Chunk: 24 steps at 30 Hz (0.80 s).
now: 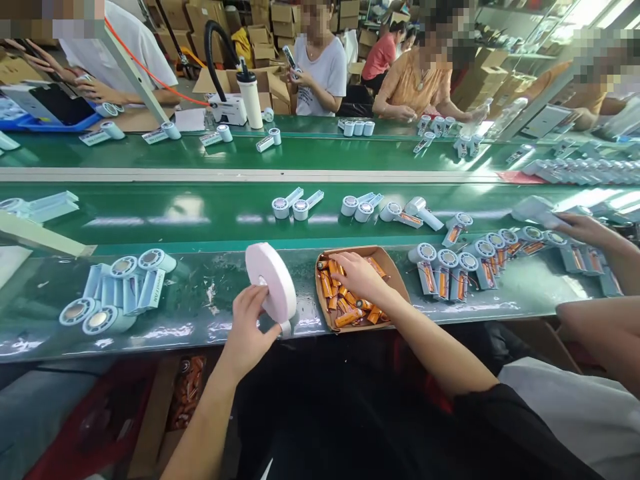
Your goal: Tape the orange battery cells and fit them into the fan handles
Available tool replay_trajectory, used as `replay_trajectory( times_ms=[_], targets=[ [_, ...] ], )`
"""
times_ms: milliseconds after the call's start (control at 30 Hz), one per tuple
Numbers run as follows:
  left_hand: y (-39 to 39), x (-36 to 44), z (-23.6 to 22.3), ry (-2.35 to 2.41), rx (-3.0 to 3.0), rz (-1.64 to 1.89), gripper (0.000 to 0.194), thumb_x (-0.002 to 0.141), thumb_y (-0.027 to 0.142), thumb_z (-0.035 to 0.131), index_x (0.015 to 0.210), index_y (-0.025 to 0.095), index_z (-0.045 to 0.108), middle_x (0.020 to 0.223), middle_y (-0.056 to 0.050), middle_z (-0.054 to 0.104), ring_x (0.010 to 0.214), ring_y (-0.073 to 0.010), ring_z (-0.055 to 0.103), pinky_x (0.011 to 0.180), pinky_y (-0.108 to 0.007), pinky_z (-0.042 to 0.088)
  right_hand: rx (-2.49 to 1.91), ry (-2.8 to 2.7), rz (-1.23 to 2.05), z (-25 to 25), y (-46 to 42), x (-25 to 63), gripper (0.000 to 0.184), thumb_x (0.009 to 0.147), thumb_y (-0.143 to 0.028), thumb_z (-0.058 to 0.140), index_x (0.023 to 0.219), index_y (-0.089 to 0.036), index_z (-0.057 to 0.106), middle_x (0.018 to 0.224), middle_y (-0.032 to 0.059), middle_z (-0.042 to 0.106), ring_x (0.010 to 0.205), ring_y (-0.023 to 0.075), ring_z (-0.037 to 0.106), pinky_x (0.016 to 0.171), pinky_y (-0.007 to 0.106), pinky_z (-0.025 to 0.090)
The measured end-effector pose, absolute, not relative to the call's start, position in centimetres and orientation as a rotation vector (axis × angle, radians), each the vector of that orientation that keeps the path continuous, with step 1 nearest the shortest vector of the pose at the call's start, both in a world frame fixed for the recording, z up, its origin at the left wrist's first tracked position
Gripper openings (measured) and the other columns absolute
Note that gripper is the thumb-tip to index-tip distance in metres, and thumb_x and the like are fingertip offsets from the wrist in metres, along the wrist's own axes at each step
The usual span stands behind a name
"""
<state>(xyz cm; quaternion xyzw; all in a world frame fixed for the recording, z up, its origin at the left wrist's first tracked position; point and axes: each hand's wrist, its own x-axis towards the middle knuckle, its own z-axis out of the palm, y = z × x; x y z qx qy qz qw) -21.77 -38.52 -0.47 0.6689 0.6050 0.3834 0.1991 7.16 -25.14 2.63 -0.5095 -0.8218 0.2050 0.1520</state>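
My left hand (251, 327) grips a roll of white tape (273, 283), which stands on edge above the near bench. A short loose end of tape hangs beside my thumb. My right hand (363, 275) is inside a shallow cardboard box (404, 293) of orange-wrapped batteries (350, 317) with wires. Its fingers are bent over a battery (323, 265) at the box's far left corner; the thumb is hidden. Left of the tape, light-blue fan housings (107, 320) lie in a cluster. Right of the box stand several housings with orange batteries (443, 280) in their handles.
A green conveyor (200, 207) carries more housings beyond the bench. At the right, a co-worker's hand (583, 227) holds a light-coloured part. Other people work across the line. A slanted metal post (45, 233) stands at the left. Below the bench is a box of orange batteries (187, 393).
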Motion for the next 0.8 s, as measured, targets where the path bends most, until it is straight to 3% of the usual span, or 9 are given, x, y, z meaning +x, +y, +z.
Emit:
replay_trajectory(
  times_ms=[100, 167, 233, 300, 433, 533, 800],
  targets=[
    [-38.8, -21.3, -0.9, 1.675, 2.064, 0.966, 0.063, 0.084, 0.022, 0.072, 0.144, 0.027, 0.054, 0.143, -0.013, 0.057, 0.145, -0.0363, 0.048, 0.112, -0.056, 0.058, -1.454, -2.303, 0.658, 2.2, -26.0, 7.9, 0.046, 0.088, -0.015, 0.074, 0.133, -0.021, 0.072, 0.125, 0.0103, 0.07, 0.11, 0.0256, 0.071, 0.101, 0.039, 0.057],
    [-39.1, -21.2, -1.1, 1.66, 2.16, 0.912, 0.063, 0.084, 0.021, 0.071, 0.144, 0.026, 0.054, 0.14, -0.013, 0.059, 0.143, -0.0365, 0.048, 0.115, -0.058, 0.055, -1.464, -2.252, 0.687, 2.0, -26.7, 9.0, 0.029, 0.087, -0.018, 0.073, 0.115, -0.022, 0.078, 0.117, 0.0082, 0.069, 0.098, 0.0226, 0.072, 0.093, 0.037, 0.059],
    [-39.4, -21.0, -1.1, 1.642, 2.233, 0.883, 0.063, 0.083, 0.019, 0.07, 0.143, 0.024, 0.053, 0.138, -0.014, 0.061, 0.141, -0.0366, 0.047, 0.113, -0.058, 0.055, -1.441, -2.201, 0.761, 1.8, -27.4, 10.1, 0.006, 0.086, -0.02, 0.074, 0.091, -0.022, 0.077, 0.112, 0.0074, 0.071, 0.098, 0.0234, 0.073, 0.094, 0.039, 0.059],
    [-39.6, -20.7, -1.2, 1.626, 2.293, 0.878, 0.063, 0.083, 0.017, 0.069, 0.144, 0.023, 0.053, 0.137, -0.014, 0.061, 0.14, -0.037, 0.046, 0.112, -0.058, 0.055, -1.412, -2.035, 0.907, 1.8, -28.1, 11.0, 0.009, 0.086, -0.026, 0.077, 0.079, -0.023, 0.073, 0.106, 0.0064, 0.076, 0.099, 0.0256, 0.074, 0.093, 0.042, 0.059],
    [-39.5, -19.9, -0.9, 1.561, 2.407, 0.873, 0.068, 0.08, 0.017, 0.072, 0.145, 0.022, 0.053, 0.134, -0.015, 0.062, 0.139, -0.0388, 0.044, 0.112, -0.059, 0.053, -1.216, -1.463, 1.134, 3.0, -30.0, 11.5, 0.035, 0.075, -0.046, 0.092, 0.095, -0.025, 0.072, 0.098, 0.005, 0.081, 0.096, 0.0264, 0.077, 0.083, 0.04, 0.063],
    [-39.3, -19.4, -0.5, 1.515, 2.466, 0.852, 0.07, 0.078, 0.017, 0.074, 0.145, 0.022, 0.054, 0.131, -0.014, 0.063, 0.139, -0.0401, 0.043, 0.113, -0.06, 0.051, -1.021, -1.245, 1.219, 4.6, -31.1, 11.1, 0.054, 0.065, -0.042, 0.1, 0.105, -0.027, 0.068, 0.099, 0.0038, 0.081, 0.096, 0.0244, 0.077, 0.079, 0.037, 0.064],
    [-39.0, -18.9, 0.2, 1.504, 2.548, 0.826, 0.071, 0.078, 0.014, 0.073, 0.146, 0.022, 0.057, 0.127, -0.015, 0.065, 0.138, -0.0412, 0.046, 0.113, -0.064, 0.05, -0.894, -1.034, 1.419, 6.9, -32.4, 9.9, 0.049, 0.08, -0.052, 0.088, 0.118, -0.031, 0.065, 0.12, 0.005, 0.079, 0.107, 0.026, 0.077, 0.096, 0.048, 0.063]
  ],
)
